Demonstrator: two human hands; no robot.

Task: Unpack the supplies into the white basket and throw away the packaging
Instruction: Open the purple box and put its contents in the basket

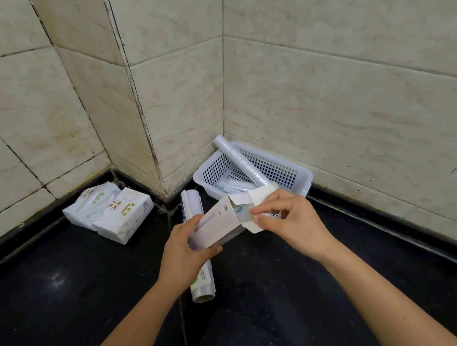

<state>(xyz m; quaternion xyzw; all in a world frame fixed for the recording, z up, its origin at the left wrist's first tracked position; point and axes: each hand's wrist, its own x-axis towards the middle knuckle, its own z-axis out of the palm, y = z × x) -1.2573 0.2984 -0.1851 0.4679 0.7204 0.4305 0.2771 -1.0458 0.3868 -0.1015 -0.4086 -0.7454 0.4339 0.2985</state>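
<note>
My left hand (183, 249) grips a long white carton (218, 224) with pale purple print, held above the black counter. The carton's end flaps (257, 198) stand open, and my right hand (284, 217) pinches a white and blue item (243, 211) poking out of that open end. Just behind the hands sits the white perforated basket (277, 168) in the wall corner. A long white roll (244, 163) leans across the basket, and a few smaller white items (231, 185) lie at its bottom.
A clear-wrapped roll (201, 284) lies on the counter under my left hand. A pack of white tissue packets (114, 211) rests at the left against the wall. Tiled walls close in behind and to the right; the black counter (66, 300) extends toward me.
</note>
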